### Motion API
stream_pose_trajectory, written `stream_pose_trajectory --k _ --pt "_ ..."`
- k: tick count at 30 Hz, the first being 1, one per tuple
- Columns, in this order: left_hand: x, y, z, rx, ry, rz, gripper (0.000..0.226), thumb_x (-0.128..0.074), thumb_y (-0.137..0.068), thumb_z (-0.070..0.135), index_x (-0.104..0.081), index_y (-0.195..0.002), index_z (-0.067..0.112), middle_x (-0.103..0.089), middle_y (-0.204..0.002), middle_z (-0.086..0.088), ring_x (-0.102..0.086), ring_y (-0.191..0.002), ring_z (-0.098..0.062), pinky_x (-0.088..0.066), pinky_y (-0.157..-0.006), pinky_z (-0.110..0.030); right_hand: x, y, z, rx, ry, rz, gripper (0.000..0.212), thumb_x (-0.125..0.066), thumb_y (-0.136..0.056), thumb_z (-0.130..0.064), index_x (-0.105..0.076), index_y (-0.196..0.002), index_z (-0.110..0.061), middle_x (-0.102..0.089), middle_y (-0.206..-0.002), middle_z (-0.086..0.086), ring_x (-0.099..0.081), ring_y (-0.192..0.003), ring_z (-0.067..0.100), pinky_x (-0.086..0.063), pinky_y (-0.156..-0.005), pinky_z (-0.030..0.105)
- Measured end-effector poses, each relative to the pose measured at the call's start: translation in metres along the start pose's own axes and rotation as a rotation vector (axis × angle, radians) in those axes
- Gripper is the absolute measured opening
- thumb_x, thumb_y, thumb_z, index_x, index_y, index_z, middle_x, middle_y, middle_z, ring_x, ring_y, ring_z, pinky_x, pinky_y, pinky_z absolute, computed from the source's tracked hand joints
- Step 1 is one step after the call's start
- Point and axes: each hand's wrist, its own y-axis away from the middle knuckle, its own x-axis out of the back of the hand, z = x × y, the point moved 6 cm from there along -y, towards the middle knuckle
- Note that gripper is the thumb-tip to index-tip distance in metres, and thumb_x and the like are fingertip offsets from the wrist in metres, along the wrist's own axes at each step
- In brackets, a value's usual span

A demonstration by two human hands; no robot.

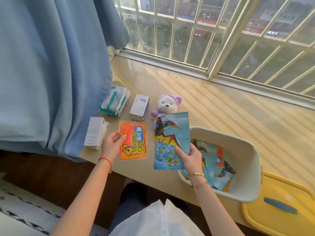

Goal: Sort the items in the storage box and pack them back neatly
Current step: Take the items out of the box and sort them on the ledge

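Observation:
My left hand (111,144) grips the left edge of an orange warmer packet (133,141) that is flat over the windowsill. My right hand (189,159) holds up a blue pterosaur picture card (171,138) by its lower right corner, just left of the white storage box (250,150). Inside the box lie more pterosaur cards (218,169) and another orange packet (219,156). On the sill behind stand a purple-hooded plush bear (166,106), a white and purple box stack (139,107), a green-white packet bundle (115,102) and two white cartons (95,132).
The yellow box lid (279,205) with a blue handle lies at the right front of the beige windowsill (221,103). A blue curtain (51,74) hangs over the sill's left end. A barred window (213,31) runs along the back.

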Motion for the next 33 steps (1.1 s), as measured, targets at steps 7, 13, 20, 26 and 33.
stream_pose_trajectory --k 7,13,20,26,33 --pt "0.035 -0.084 -0.035 0.078 -0.180 -0.149 0.043 -0.059 -0.092 0.017 -0.048 -0.133 0.009 -0.064 -0.119 -0.009 -0.066 -0.093 -0.018 -0.056 -0.082 -0.037 -0.088 0.000 0.046 -0.133 0.013 0.126 0.031 -0.076 -0.078 -0.022 -0.061 -0.104 -0.016 -0.071 -0.099 0.002 -0.071 -0.086 0.013 -0.060 -0.067 0.030" --pt "0.028 -0.127 -0.086 0.129 -0.301 -0.282 0.039 -0.057 -0.093 0.021 -0.051 -0.129 0.010 -0.065 -0.119 -0.007 -0.066 -0.091 -0.018 -0.056 -0.080 -0.036 -0.110 -0.008 0.103 -0.268 0.032 0.274 0.023 -0.074 -0.080 -0.020 -0.057 -0.095 -0.020 -0.069 -0.097 0.001 -0.069 -0.083 0.010 -0.056 -0.059 0.020" --pt "0.021 -0.153 -0.127 0.137 -0.359 -0.269 0.041 -0.061 -0.090 0.023 -0.053 -0.128 0.010 -0.065 -0.119 -0.008 -0.065 -0.099 -0.020 -0.054 -0.089 -0.044 -0.117 -0.028 0.156 -0.347 0.237 0.339 0.028 -0.075 -0.079 -0.029 -0.058 -0.098 -0.017 -0.068 -0.095 -0.004 -0.068 -0.084 0.009 -0.054 -0.061 0.022" --pt "0.021 -0.161 -0.140 0.067 -0.433 -0.287 0.040 -0.062 -0.090 0.022 -0.055 -0.128 0.012 -0.064 -0.120 -0.005 -0.062 -0.098 -0.014 -0.053 -0.090 -0.037 -0.119 -0.031 0.173 -0.319 0.566 0.363 0.033 -0.068 -0.085 -0.025 -0.050 -0.111 -0.015 -0.063 -0.104 -0.004 -0.061 -0.087 0.015 -0.049 -0.065 0.023" --pt "0.029 -0.149 -0.119 -0.106 -0.632 -0.336 0.051 -0.057 -0.092 0.027 -0.042 -0.140 0.018 -0.059 -0.128 -0.005 -0.059 -0.108 -0.016 -0.052 -0.086 -0.031 -0.118 -0.021 0.170 -0.262 0.820 0.364 0.046 -0.067 -0.084 -0.022 -0.045 -0.123 -0.014 -0.056 -0.117 0.005 -0.054 -0.109 0.022 -0.050 -0.088 0.035"
